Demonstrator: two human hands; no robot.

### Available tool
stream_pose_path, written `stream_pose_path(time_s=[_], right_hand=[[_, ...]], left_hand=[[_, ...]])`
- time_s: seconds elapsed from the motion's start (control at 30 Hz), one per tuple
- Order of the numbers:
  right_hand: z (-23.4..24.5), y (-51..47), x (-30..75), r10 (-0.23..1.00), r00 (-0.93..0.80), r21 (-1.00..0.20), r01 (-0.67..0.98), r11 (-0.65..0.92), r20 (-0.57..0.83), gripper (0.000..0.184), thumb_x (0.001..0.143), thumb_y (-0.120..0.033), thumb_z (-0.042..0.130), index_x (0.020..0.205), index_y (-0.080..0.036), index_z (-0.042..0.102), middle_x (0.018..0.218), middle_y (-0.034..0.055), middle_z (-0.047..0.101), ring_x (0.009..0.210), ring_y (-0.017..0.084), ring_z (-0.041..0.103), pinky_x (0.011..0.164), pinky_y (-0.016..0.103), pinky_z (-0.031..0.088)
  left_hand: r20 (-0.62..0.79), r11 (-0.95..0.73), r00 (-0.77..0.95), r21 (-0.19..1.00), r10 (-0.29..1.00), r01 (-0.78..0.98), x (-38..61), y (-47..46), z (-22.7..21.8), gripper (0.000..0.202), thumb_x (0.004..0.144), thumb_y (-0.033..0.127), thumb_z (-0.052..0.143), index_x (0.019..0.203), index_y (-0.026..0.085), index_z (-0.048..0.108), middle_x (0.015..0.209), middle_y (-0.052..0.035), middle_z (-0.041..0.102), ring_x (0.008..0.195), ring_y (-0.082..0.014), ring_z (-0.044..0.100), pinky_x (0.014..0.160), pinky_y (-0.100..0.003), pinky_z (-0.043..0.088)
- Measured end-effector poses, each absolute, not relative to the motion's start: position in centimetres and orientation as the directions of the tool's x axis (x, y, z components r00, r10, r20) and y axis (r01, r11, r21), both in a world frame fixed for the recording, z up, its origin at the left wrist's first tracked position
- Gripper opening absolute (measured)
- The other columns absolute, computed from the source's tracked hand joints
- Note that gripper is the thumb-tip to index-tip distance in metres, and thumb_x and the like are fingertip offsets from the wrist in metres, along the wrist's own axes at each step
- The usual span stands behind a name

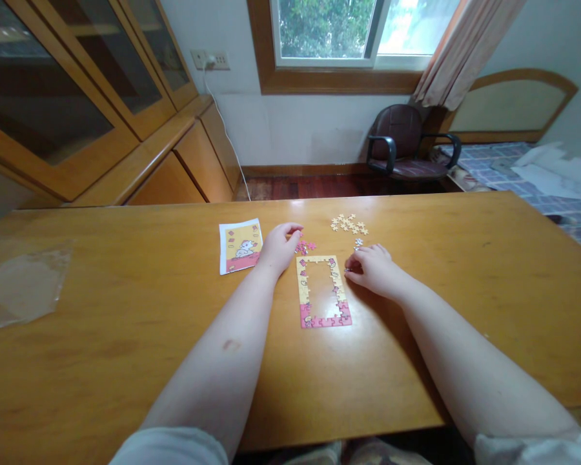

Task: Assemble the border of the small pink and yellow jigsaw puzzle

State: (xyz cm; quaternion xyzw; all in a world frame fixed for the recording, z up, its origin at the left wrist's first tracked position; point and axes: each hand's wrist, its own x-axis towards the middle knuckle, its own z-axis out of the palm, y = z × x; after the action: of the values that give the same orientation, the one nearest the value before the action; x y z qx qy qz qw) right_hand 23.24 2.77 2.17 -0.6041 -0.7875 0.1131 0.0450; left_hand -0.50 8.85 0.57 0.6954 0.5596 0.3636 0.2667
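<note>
A rectangular puzzle border [304, 290] of joined yellow and pink pieces lies on the table, its middle showing bare wood. My left hand [281, 247] hovers at a small heap of pink puzzle pieces [311, 246], thumb and fingers slightly apart. Right of the border, my right hand [374, 266] has its fingertips pinched on a small whitish puzzle piece [347, 270], mostly hidden by the fingers. Just beyond that hand are a few white pieces [358, 242]. Farther back, several loose yellow pieces [349, 225] are spread out. A picture sheet [242, 244] with a white animal lies left of my left hand, which partly overlaps its edge.
A clear plastic bag [24, 287] rests at the left of the wooden table [174, 265]. Past the table stand a dark office chair [401, 139] and a bed [494, 165]. Wooden cabinets [184, 155] line the left wall, with a white cord [227, 132] hanging nearby.
</note>
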Motion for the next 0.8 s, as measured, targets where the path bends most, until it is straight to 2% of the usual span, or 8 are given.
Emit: stream_pose_path(time_s=[0.37,0.53,0.67,0.8], right_hand=[[2.8,2.3,22.9,0.956,-0.288,-0.316,0.913,0.258,-0.051,0.008,0.072,-0.026,0.068,0.075,-0.021,0.063,0.078,0.0020,0.068,0.084,0.022,0.057,0.095,0.043,0.032],[3.7,1.6,22.5,0.952,-0.307,-0.429,0.862,0.271,-0.015,0.004,0.075,-0.022,0.067,0.073,-0.021,0.063,0.077,0.0026,0.069,0.079,0.021,0.059,0.087,0.040,0.038],[3.8,0.6,21.5,0.912,-0.405,-0.535,0.757,0.374,0.063,0.005,0.082,-0.023,0.064,0.083,-0.023,0.068,0.080,0.0025,0.070,0.078,0.019,0.060,0.080,0.035,0.041],[3.2,-0.3,20.3,0.837,-0.531,-0.546,0.667,0.508,0.130,0.011,0.087,-0.027,0.061,0.090,-0.024,0.071,0.081,0.0027,0.071,0.079,0.018,0.060,0.081,0.035,0.040]], left_hand=[[0.216,-0.233,0.099,0.788,0.971,0.570,-0.5,8.8,0.6,0.023,0.086,0.025,0.051,0.100,0.018,0.068,0.105,-0.0051,0.070,0.099,-0.0191,0.063,0.090,-0.032,0.049],[0.214,-0.226,0.088,0.799,0.973,0.557,-0.4,8.8,0.5,0.023,0.085,0.024,0.051,0.099,0.018,0.068,0.103,-0.0052,0.070,0.095,-0.0188,0.064,0.088,-0.031,0.049],[0.217,-0.235,0.099,0.802,0.971,0.549,-0.4,8.9,0.3,0.023,0.085,0.024,0.051,0.099,0.019,0.068,0.103,-0.0050,0.070,0.094,-0.0188,0.064,0.087,-0.032,0.049],[0.229,-0.248,0.106,0.794,0.968,0.555,-0.4,9.0,0.3,0.022,0.085,0.024,0.051,0.098,0.018,0.068,0.103,-0.0051,0.070,0.095,-0.0187,0.064,0.088,-0.032,0.049]])
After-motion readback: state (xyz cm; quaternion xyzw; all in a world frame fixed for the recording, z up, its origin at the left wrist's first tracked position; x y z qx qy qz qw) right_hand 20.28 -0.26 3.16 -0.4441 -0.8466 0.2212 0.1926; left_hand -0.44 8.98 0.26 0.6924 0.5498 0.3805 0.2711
